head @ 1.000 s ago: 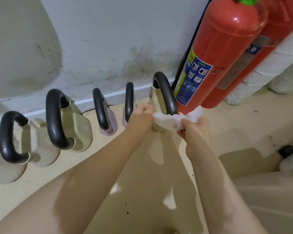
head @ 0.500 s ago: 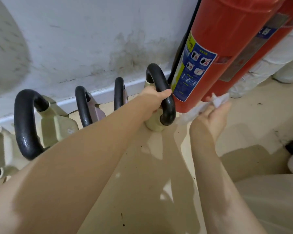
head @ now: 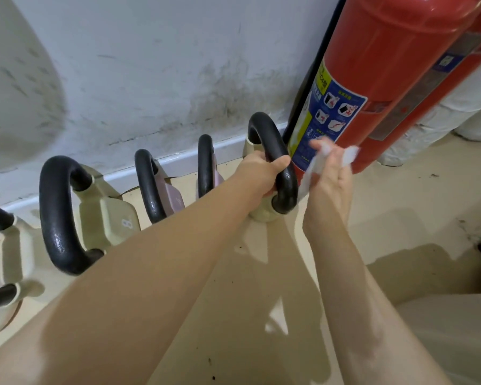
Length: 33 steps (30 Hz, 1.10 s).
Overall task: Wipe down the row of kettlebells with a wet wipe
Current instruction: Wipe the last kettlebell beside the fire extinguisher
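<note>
A raised numeral 8 reads on the cream body of the big kettlebell (head: 106, 218) second from the left. The near fire extinguisher (head: 386, 79) carries a blue label (head: 331, 112) with red-and-white pictograms; its small print is too blurred to read.

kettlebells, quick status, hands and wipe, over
Left hand grips end kettlebell handle. Right hand holds wet wipe beside it. Fire extinguisher crowds its far side.

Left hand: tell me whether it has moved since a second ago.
Yes. The left hand left the wet wipe and went onto the black handle of the kettlebell nearest the fire extinguisher, which it now grips.
</note>
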Each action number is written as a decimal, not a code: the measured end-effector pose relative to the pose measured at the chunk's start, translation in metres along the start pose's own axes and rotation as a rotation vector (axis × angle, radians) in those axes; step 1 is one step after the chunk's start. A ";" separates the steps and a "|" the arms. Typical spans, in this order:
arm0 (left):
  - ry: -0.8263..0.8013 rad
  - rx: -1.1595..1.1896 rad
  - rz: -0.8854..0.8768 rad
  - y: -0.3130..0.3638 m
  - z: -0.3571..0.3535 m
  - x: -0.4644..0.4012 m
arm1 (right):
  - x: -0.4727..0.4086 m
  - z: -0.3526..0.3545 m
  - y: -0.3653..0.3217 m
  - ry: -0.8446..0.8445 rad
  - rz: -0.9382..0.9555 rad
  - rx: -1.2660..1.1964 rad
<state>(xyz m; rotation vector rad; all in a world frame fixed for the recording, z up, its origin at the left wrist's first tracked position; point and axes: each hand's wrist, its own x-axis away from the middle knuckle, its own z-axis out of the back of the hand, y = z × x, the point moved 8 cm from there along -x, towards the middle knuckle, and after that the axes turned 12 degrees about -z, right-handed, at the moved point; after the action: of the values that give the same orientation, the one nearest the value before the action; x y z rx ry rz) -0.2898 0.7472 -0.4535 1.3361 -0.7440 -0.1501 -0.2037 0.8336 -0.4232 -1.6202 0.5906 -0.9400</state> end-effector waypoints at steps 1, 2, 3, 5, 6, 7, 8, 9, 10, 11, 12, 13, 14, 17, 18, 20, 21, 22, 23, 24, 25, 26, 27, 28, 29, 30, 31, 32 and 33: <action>0.000 0.015 0.005 0.000 0.001 0.000 | 0.004 -0.012 0.005 -0.127 -0.053 0.043; 0.000 0.021 0.004 0.001 0.001 0.000 | 0.009 -0.020 0.012 -0.226 -0.099 0.073; -0.003 0.014 0.003 0.002 0.002 0.001 | 0.013 -0.023 0.017 -0.275 -0.110 0.070; -0.006 -0.019 0.010 0.000 0.003 0.004 | 0.012 -0.017 0.020 -0.242 -0.131 -0.046; -0.007 -0.016 0.013 -0.002 0.005 0.005 | 0.010 -0.010 0.021 -0.178 -0.129 -0.094; -0.014 0.007 0.022 -0.003 0.007 0.006 | 0.007 -0.002 0.024 -0.108 -0.116 -0.106; 0.015 -0.003 -0.001 -0.002 0.016 0.006 | 0.005 0.002 0.025 -0.057 -0.104 -0.074; 0.067 -0.138 -0.085 0.003 0.032 0.004 | 0.005 0.002 0.027 -0.043 -0.100 0.021; 0.148 -0.419 -0.200 0.014 0.053 0.003 | 0.003 -0.002 0.030 -0.041 -0.096 0.181; 0.248 -0.695 -0.300 0.025 0.075 0.004 | 0.002 -0.005 0.033 -0.031 -0.081 0.366; 0.335 -0.874 -0.353 0.031 0.092 0.006 | 0.002 -0.008 0.034 -0.012 -0.046 0.525; 0.407 -0.920 -0.292 0.028 0.110 0.005 | 0.002 -0.011 0.033 0.010 0.001 0.625; 0.443 -0.880 -0.141 0.014 0.123 0.003 | 0.002 -0.015 0.033 0.028 0.043 0.668; 0.363 -0.331 0.237 -0.037 0.115 0.006 | 0.002 -0.023 0.037 0.054 0.027 0.715; 0.364 -0.165 0.223 -0.045 0.107 0.004 | 0.002 -0.024 0.040 0.038 -0.014 0.718; 0.392 -0.078 0.139 -0.048 0.102 0.000 | 0.001 -0.024 0.040 -0.002 -0.056 0.705; 0.416 -0.079 0.118 -0.048 0.101 0.000 | 0.000 -0.023 0.038 -0.018 -0.063 0.706; 0.444 -0.069 0.110 -0.050 0.101 0.001 | -0.001 -0.023 0.036 -0.028 -0.066 0.711; 0.468 -0.040 0.116 -0.052 0.100 0.002 | -0.003 -0.023 0.035 -0.034 -0.067 0.722; 0.492 0.004 0.128 -0.055 0.098 0.004 | -0.003 -0.023 0.035 -0.039 -0.068 0.734; 0.519 0.047 0.136 -0.057 0.098 0.005 | -0.003 -0.023 0.035 -0.044 -0.071 0.743; 0.548 0.088 0.132 -0.058 0.098 0.007 | -0.004 -0.023 0.036 -0.045 -0.070 0.747; 0.563 0.111 0.131 -0.059 0.099 0.007 | -0.004 -0.022 0.036 -0.039 -0.072 0.749; 0.564 0.122 0.131 -0.059 0.099 0.005 | -0.005 -0.022 0.036 -0.035 -0.075 0.755; 0.554 0.117 0.133 -0.058 0.098 0.003 | -0.006 -0.022 0.037 -0.035 -0.078 0.761; 0.541 0.109 0.134 -0.057 0.097 0.002 | -0.006 -0.021 0.038 -0.037 -0.080 0.762; 0.525 0.096 0.141 -0.055 0.096 0.002 | -0.006 -0.021 0.038 -0.040 -0.081 0.759; 0.509 0.075 0.153 -0.054 0.096 0.002 | -0.006 -0.021 0.038 -0.040 -0.080 0.755; 0.495 0.042 0.165 -0.054 0.097 0.003 | -0.007 -0.021 0.039 -0.036 -0.080 0.755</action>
<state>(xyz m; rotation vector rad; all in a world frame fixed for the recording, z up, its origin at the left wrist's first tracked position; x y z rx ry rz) -0.3256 0.6520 -0.4977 1.2751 -0.4335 0.3213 -0.2207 0.8171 -0.4614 -0.9791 0.1065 -1.0274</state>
